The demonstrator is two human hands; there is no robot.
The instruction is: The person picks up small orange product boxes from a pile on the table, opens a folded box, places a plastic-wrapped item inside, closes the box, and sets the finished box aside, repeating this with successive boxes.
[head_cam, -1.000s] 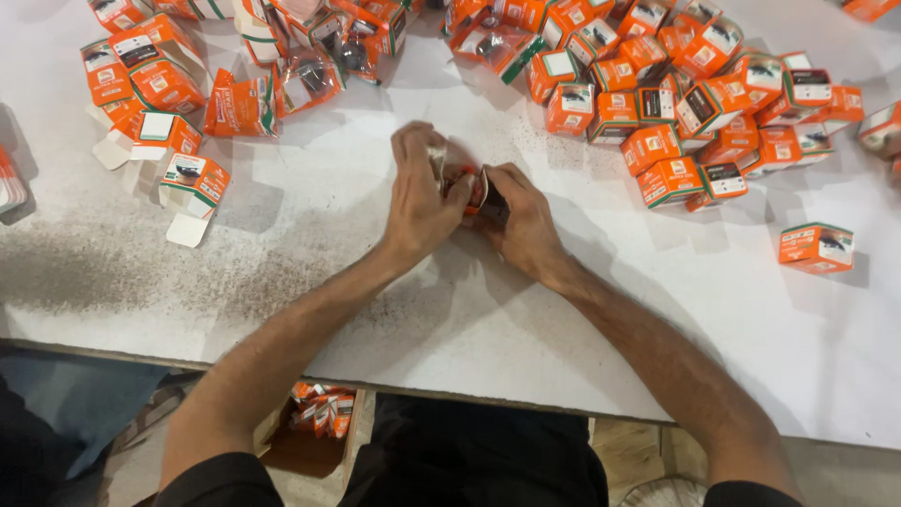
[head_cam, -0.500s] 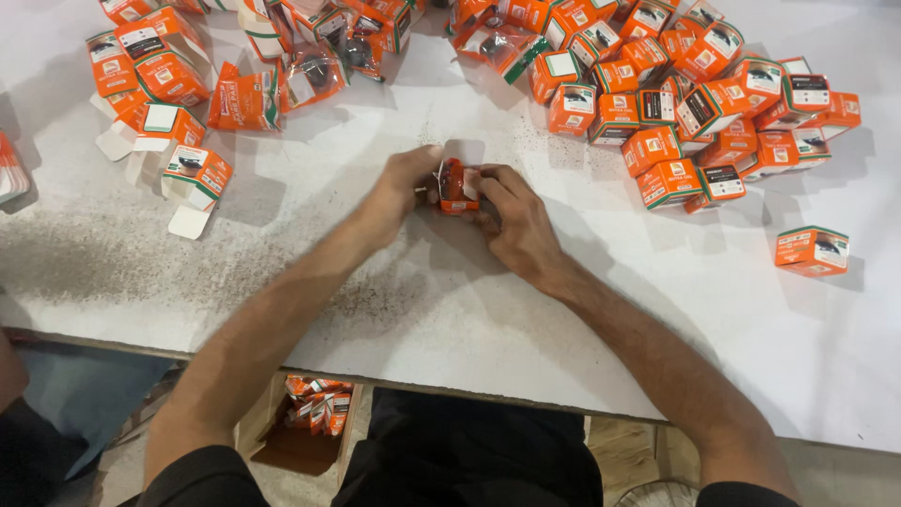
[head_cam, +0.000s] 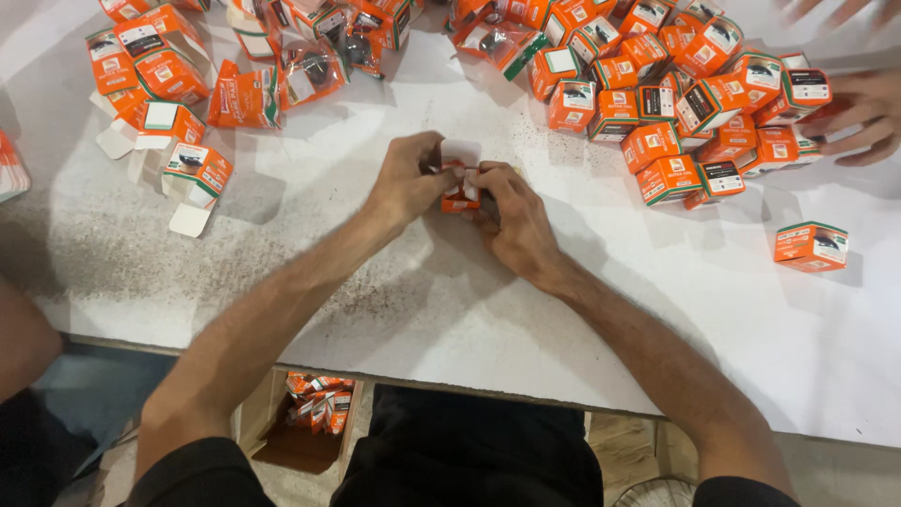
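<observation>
both hands are closing their grip on one small orange carton (head_cam: 460, 192) at the middle of the white worktop (head_cam: 394, 282), the left hand (head_cam: 405, 183) pinching its left side, the right hand (head_cam: 511, 211) its right. the carton is standing with its white flap (head_cam: 460, 153) pointing away from the person, long axis running near to far. it is looking light and thin-walled, likely crushing easily; edges and corners seem the safest hold. a pile of orange cartons (head_cam: 676, 94) is lying beyond, another person's hand (head_cam: 863, 113) touching it.
</observation>
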